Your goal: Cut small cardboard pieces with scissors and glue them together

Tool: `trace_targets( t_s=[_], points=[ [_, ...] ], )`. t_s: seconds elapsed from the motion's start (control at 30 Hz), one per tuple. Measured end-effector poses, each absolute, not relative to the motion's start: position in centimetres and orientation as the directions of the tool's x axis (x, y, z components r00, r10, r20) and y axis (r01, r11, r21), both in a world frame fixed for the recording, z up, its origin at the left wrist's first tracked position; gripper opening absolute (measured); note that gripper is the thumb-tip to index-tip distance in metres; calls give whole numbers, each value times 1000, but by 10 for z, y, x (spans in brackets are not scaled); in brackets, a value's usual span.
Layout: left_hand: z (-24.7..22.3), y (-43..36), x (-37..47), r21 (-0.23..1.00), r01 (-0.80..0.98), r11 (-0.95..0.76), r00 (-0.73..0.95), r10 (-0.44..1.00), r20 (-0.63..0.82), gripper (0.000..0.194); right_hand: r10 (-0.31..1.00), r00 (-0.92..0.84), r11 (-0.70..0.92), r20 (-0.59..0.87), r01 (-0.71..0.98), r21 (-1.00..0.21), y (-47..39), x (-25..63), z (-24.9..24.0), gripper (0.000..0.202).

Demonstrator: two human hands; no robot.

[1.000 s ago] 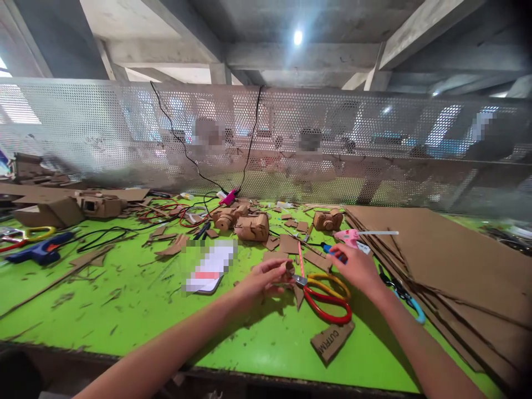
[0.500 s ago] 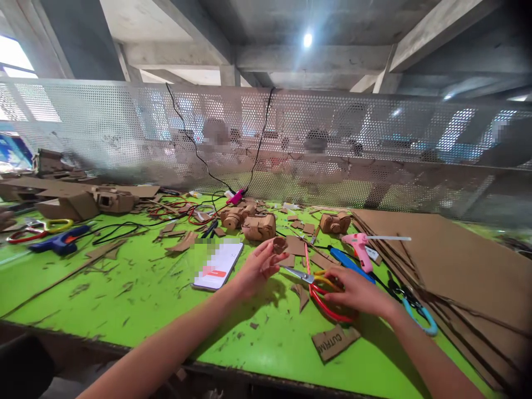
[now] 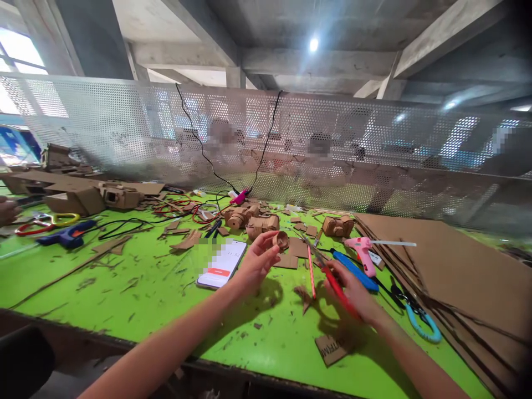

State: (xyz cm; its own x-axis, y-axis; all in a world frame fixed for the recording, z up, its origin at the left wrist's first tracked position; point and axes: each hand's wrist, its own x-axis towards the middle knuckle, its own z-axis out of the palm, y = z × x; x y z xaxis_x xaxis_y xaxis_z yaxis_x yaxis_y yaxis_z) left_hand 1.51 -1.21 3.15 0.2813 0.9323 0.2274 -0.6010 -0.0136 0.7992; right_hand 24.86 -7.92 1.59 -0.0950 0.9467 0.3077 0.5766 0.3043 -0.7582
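Between the thumb and fingers of my left hand is a small round cardboard ring, its open side facing me. My right hand is closed round a pair of red-handled scissors, whose blades point up and to the left, apart from the ring. Beneath them on the green table lie a pink striped stick and a curled cardboard scrap. A phone with a lit screen rests left of my left hand. Small cardboard cameras stand just beyond it.
At right are a pink glue gun, a blue-handled tool, turquoise-handled cutters and large cardboard sheets. Another glue gun lies at left, near another person's hand. A perforated metal screen borders the back.
The scissors have turned in my right hand, their blades swinging upward and away from my left hand. The cardboard ring has tilted and shows more of its inside. The view has shifted slightly.
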Motion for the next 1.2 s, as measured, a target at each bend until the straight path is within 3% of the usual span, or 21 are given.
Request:
trace_targets(
  t_s=[0.13, 0.27, 0.47, 0.87, 1.2],
  points=[
    [29, -18, 15, 856, -451, -254, 233, 892, 387, 42, 917, -43, 313, 398, 697, -645, -88, 235, 12, 38],
    [31, -25, 14, 816, -307, -490, 110, 833, 542, 36, 916, -63, 303, 396, 757, -579, -94, 228, 18, 35],
    [31, -28, 14, 766, -182, -617, 122, 759, 640, 33, 884, -54, 275, 464, 862, -426, -97, 227, 25, 36],
    [28, -28, 14, 776, -217, -592, 168, 760, 627, 34, 822, -86, 316, 563, 891, -325, -92, 237, 18, 29],
    [28, -26, 13, 836, -292, -465, 199, 825, 529, 36, 836, -126, 304, 534, 917, -259, -94, 240, 25, 24]
  ],
)
